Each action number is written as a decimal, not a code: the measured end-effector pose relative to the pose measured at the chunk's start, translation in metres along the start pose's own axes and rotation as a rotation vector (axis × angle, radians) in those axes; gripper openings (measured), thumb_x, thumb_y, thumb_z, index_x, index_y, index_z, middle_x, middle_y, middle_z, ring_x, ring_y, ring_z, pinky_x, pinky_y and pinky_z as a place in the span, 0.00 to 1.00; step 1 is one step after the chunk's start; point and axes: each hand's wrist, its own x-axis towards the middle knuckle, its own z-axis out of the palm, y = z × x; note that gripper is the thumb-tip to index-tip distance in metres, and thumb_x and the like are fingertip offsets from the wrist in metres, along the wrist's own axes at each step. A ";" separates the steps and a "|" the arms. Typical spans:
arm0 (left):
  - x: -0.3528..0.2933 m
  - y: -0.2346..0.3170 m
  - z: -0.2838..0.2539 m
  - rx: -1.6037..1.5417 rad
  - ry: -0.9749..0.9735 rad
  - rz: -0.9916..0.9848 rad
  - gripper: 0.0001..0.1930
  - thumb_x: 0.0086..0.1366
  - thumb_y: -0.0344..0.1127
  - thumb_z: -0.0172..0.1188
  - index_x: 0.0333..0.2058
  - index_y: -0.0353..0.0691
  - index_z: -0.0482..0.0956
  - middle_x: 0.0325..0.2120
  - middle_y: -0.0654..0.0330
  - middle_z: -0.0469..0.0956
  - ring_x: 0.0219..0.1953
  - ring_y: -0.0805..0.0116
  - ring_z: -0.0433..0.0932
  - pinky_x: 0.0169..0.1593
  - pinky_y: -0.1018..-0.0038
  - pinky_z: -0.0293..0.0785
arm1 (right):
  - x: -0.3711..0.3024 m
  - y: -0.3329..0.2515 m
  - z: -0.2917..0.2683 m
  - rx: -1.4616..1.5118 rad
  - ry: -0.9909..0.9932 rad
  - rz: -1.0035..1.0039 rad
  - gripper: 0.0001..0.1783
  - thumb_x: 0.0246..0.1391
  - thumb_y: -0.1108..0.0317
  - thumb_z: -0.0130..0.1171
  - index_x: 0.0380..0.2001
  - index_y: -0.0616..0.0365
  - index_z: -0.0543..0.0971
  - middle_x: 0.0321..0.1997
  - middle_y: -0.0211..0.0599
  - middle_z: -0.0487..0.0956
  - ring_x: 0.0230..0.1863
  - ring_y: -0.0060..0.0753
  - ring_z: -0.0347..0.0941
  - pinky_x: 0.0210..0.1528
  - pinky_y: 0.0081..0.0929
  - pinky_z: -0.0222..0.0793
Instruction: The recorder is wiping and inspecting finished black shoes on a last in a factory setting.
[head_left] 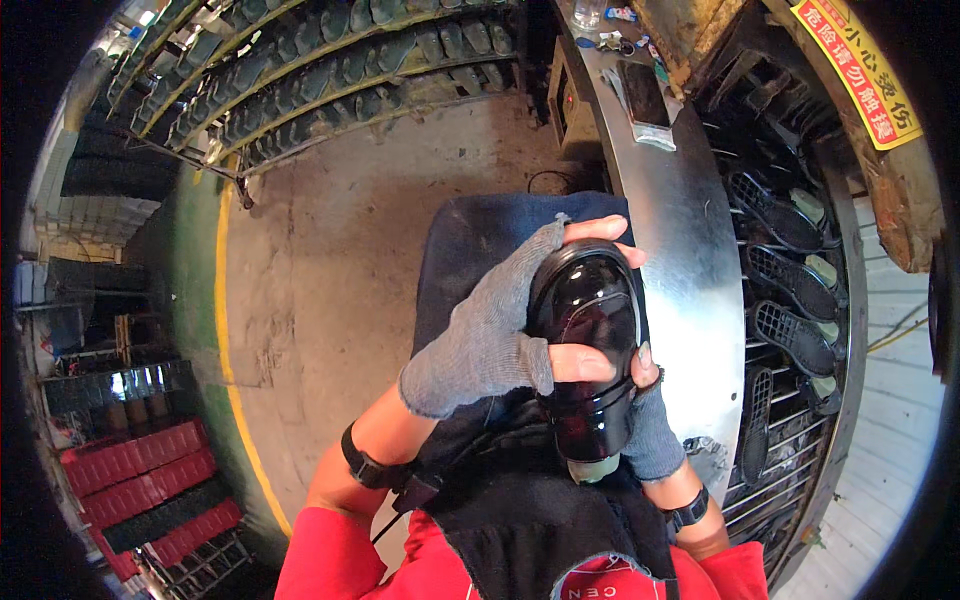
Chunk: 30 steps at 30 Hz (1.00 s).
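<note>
A glossy black-and-dark-red shoe (588, 300) is held over my lap, toe pointing away from me. A pale greenish end (593, 470), which looks like part of a shoe last, sticks out at its near end. My left hand (490, 320), in a grey glove with bare fingertips, wraps the shoe from the left. Its thumb lies across the top and its fingertips reach round the toe. My right hand (650, 425), gloved likewise, grips the right side near the heel; most of its fingers are hidden beneath. Under the shoe lies a dark blue cloth (465, 235).
To my right is a metal worktop (690, 250) with a phone (640, 92) on it. Beyond it, several black soles (795, 335) lie on a bar rack. Racks of shoes (350, 65) stand at the far left. Red slabs (140, 465) are stacked at left.
</note>
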 end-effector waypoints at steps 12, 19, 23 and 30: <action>-0.043 0.016 -0.003 0.046 0.040 0.005 0.47 0.58 0.31 0.78 0.72 0.39 0.59 0.69 0.43 0.72 0.68 0.56 0.76 0.73 0.60 0.67 | -0.001 -0.004 0.013 -0.402 -0.049 -0.040 0.40 0.67 0.35 0.60 0.60 0.65 0.79 0.55 0.42 0.85 0.53 0.32 0.83 0.55 0.32 0.80; -0.048 0.023 -0.016 -0.104 0.227 0.275 0.56 0.51 0.54 0.85 0.71 0.60 0.55 0.66 0.40 0.72 0.65 0.25 0.73 0.67 0.31 0.72 | -0.012 -0.016 -0.011 -0.699 -0.122 -0.215 0.42 0.69 0.38 0.61 0.68 0.64 0.74 0.63 0.45 0.78 0.65 0.32 0.72 0.68 0.36 0.68; -0.037 0.017 -0.022 -0.237 0.176 0.416 0.54 0.50 0.53 0.85 0.69 0.61 0.57 0.66 0.46 0.73 0.66 0.27 0.72 0.68 0.30 0.70 | -0.034 -0.025 -0.007 -0.272 0.062 0.092 0.43 0.68 0.36 0.60 0.71 0.60 0.69 0.63 0.46 0.80 0.53 0.42 0.83 0.45 0.37 0.84; -0.013 -0.001 0.005 0.014 -0.253 0.045 0.53 0.70 0.66 0.64 0.79 0.37 0.53 0.76 0.45 0.60 0.78 0.59 0.57 0.78 0.64 0.49 | -0.021 -0.147 0.004 -0.901 0.178 -0.275 0.38 0.52 0.53 0.77 0.62 0.61 0.79 0.59 0.36 0.82 0.59 0.30 0.78 0.66 0.32 0.72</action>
